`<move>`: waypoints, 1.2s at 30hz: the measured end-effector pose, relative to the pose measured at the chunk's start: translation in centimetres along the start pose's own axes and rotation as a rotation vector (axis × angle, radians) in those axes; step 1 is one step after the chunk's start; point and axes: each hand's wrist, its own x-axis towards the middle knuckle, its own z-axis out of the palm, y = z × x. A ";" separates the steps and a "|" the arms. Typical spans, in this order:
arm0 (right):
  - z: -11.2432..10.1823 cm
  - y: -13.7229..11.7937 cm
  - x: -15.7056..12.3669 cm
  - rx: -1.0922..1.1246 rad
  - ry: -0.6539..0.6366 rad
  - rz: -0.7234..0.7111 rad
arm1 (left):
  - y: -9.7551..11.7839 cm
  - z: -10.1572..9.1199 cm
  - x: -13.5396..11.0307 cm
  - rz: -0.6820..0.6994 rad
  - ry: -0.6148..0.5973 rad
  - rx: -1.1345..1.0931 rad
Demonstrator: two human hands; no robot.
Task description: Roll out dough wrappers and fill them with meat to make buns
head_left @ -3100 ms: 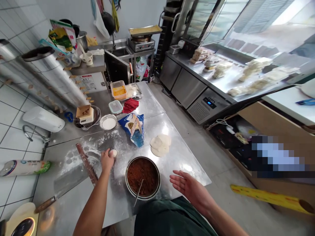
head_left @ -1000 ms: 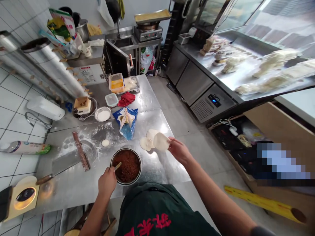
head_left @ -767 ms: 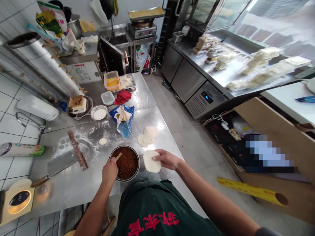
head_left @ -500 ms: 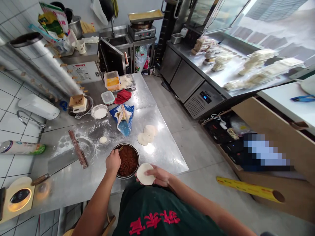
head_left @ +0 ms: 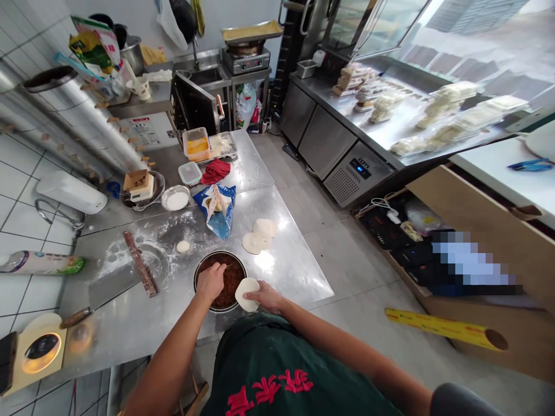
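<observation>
At the floury steel table, near a white-tiled wall, the left hand grips a spoon over a pot; the right hand pinches a dough round.

Left hand pinched, palm down, left forearm angled forward; right hand gripping, right forearm slanted inward

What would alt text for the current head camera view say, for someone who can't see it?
A person's left hand holds a utensil over a bowl of reddish-brown filling, while the right hand holds a flat dough round close by. Overlapping dough pieces, a rolling pin and a large knife lie on the metal table.
</observation>
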 end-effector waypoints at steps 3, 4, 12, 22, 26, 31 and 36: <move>-0.3 0.1 -0.1 -0.012 0.022 -0.012 | 1.0 0.2 -1.0 0.077 -0.051 0.008; -0.3 0.1 -0.1 -0.011 0.025 -0.012 | 1.3 0.3 -1.4 0.099 -0.069 0.011; 0.2 -1.8 -2.4 0.148 -0.047 -0.025 | 0.0 -1.3 -5.6 0.115 -0.149 0.064; -3.5 -10.0 -10.3 0.566 0.041 -0.103 | -1.7 -1.2 -4.4 -0.181 -0.047 0.141; -1.9 -10.4 -8.4 0.675 0.082 -0.008 | 0.5 -0.1 -6.0 -0.072 -0.114 0.136; -0.2 -12.5 -9.0 0.732 -0.151 -0.050 | 0.3 -0.7 -7.7 -0.123 -0.101 0.118; 0.6 -14.3 -10.5 0.654 -0.229 -0.091 | 0.2 -1.0 -8.0 -0.205 -0.019 0.063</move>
